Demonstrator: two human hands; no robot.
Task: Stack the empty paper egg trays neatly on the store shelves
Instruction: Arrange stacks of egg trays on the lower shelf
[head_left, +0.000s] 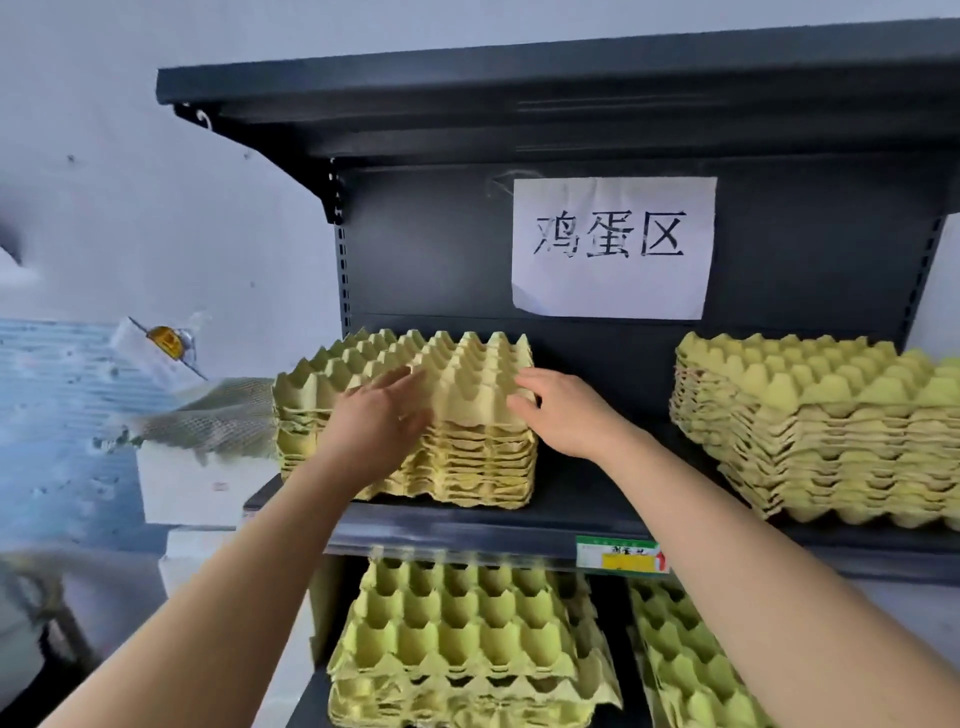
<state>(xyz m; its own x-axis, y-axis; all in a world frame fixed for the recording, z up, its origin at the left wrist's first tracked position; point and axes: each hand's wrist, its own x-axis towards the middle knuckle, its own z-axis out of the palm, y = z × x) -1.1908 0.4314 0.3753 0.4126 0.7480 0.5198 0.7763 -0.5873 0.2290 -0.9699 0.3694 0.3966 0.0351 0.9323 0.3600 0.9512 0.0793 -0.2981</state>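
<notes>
well along, judging by four stacks already shelved: left stack (457, 457) and right stack (831, 441) on the middle shelf (597, 509), lower stacks (457, 623) beneath. left to do: squaring the left stack (edges ragged, layers slightly askew). yellow-green pulp, peaked cups, nested tight. left hand (379, 415) laid flat on its top tray, fingers straight, gripping nothing; right hand (561, 410) at the tray's right corner, fingers bent, touching or pinching, cannot tell.

place: shop | evidence: dark metal shelving (467, 525); price tag (621, 557); handwritten section sign (613, 247)
</notes>
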